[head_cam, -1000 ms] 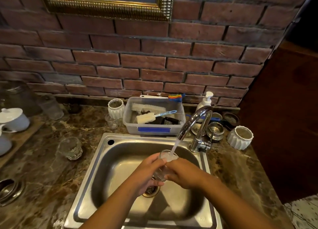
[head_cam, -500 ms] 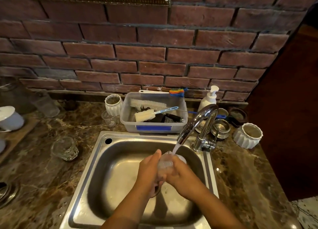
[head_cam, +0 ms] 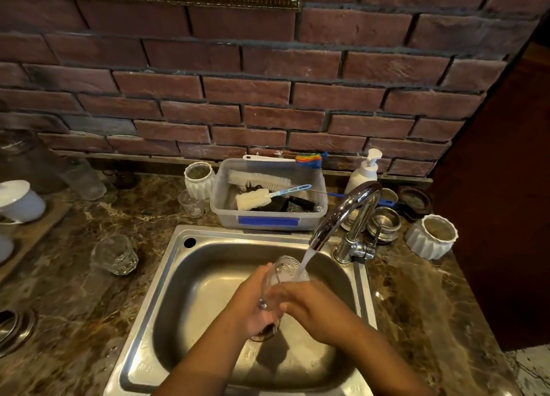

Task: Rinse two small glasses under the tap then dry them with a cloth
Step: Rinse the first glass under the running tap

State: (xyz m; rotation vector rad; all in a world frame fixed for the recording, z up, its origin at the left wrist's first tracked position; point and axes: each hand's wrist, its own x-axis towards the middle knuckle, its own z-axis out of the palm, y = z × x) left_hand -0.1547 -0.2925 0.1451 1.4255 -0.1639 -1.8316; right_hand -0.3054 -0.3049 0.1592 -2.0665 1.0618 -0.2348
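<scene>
Over the steel sink [head_cam: 178, 279], both my hands hold one small clear glass [head_cam: 282, 272] under the running chrome tap [head_cam: 345, 217]. My left hand [head_cam: 253, 300] wraps its left side, and my right hand [head_cam: 315, 306] covers its right side and rim. Water streams from the spout onto the glass mouth. A second small faceted glass [head_cam: 114, 254] stands on the marble counter left of the sink, apart from both hands. No cloth is visible.
Behind the sink a plastic tub [head_cam: 268, 217] holds brushes. Beside it are a white ribbed cup [head_cam: 198, 179], a tiny glass [head_cam: 190, 203], a soap pump [head_cam: 364, 171], steel cups [head_cam: 385, 221] and another white ribbed cup [head_cam: 431, 236]. White lidded pots [head_cam: 19, 200] sit far left.
The glass has tilted so its mouth faces up and back into the stream. My hands shifted slightly around it. The view dipped lower toward the sink.
</scene>
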